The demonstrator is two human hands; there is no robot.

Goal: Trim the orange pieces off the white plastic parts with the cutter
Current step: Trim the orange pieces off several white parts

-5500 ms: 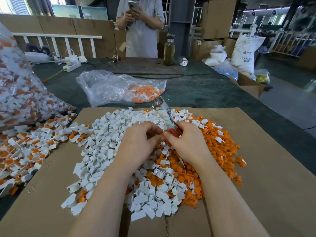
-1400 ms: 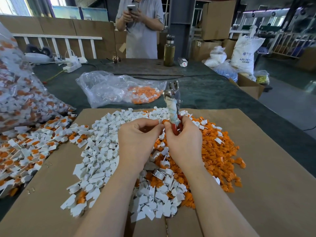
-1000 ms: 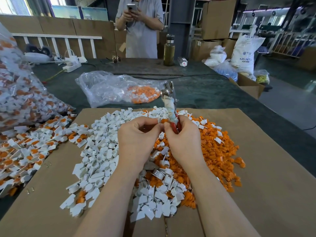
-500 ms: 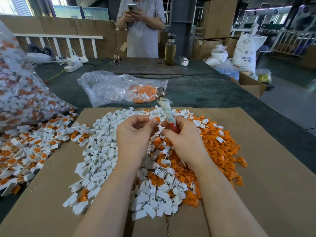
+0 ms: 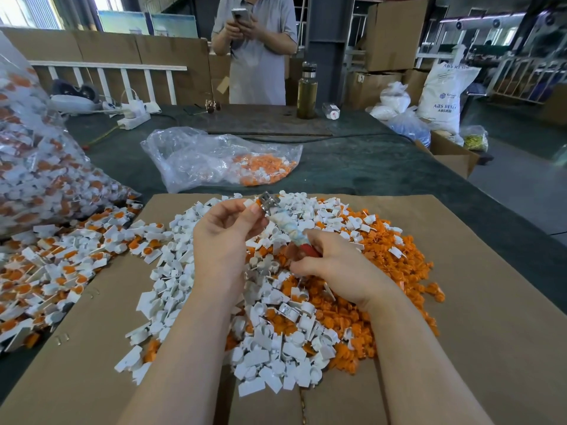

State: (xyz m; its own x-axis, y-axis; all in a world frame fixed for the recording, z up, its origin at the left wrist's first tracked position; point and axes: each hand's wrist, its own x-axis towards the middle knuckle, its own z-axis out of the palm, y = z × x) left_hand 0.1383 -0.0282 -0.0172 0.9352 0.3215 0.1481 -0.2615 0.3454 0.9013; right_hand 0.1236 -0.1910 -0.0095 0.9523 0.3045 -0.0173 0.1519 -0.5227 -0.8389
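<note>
Progress, judging by the piles: a big heap of trimmed white parts [image 5: 171, 259] sat on the cardboard sheet [image 5: 460, 348] in front of me, with cut-off orange pieces [image 5: 395, 259] heaped to its right, so a fair chunk looked done. Plenty left though: untrimmed white-and-orange parts [image 5: 46, 271] were spread across the bench [image 5: 383, 167] on my left, spilling from a full clear bag [image 5: 36, 167], and a second bag [image 5: 214, 157] further back held more orange bits. My left hand [image 5: 227, 237] was raised above the pile, thumb and fingertips pinching one small white part [image 5: 249, 204] with orange showing on it, held right at the metal head of the cutter [image 5: 277, 216]. My right hand [image 5: 334, 262] sat lower, fingers curled around the cutter's red handles, tool angled up and left toward the part. Couldn't tell whether the blades were already on the orange piece, too small to see. Both forearms came in from the bottom edge, converging over the heap
</note>
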